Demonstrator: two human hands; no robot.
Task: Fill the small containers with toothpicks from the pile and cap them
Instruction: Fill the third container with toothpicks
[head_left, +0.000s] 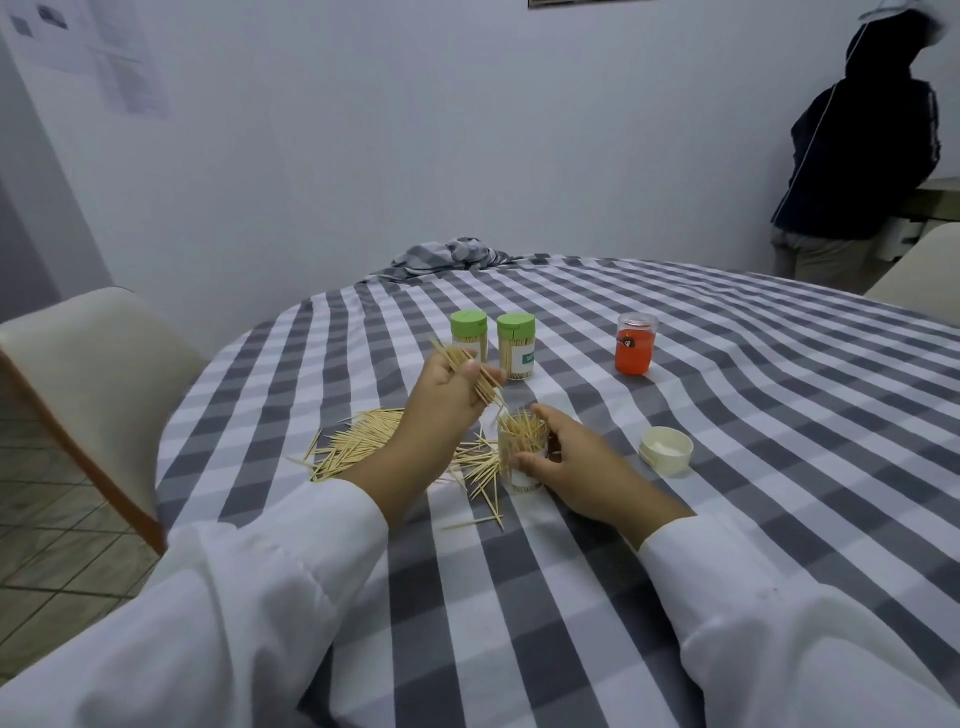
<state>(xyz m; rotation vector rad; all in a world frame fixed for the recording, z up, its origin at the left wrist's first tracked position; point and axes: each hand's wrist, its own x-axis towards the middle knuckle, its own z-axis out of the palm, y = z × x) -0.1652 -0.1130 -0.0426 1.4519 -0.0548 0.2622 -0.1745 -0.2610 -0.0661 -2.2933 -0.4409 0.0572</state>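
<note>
Right hand grips open container upright on tabletop; left hand pinches toothpick bundle above it.

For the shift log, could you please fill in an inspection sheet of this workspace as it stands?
Surface: table under a grey-and-white checked cloth, bunched at the far edge.
Job's things: open container upright, partly filled; loose pile to its left; white cap lying to its right; two green-capped containers behind, full.
Clutter: orange jar, lidded, standing apart.
Grippers: left hand holds a bundle of toothpicks above the open container; right hand grips that container.
Cables: nothing seen.
Surroundings: chair at left, papers on the wall, a person standing at the far right.
</note>
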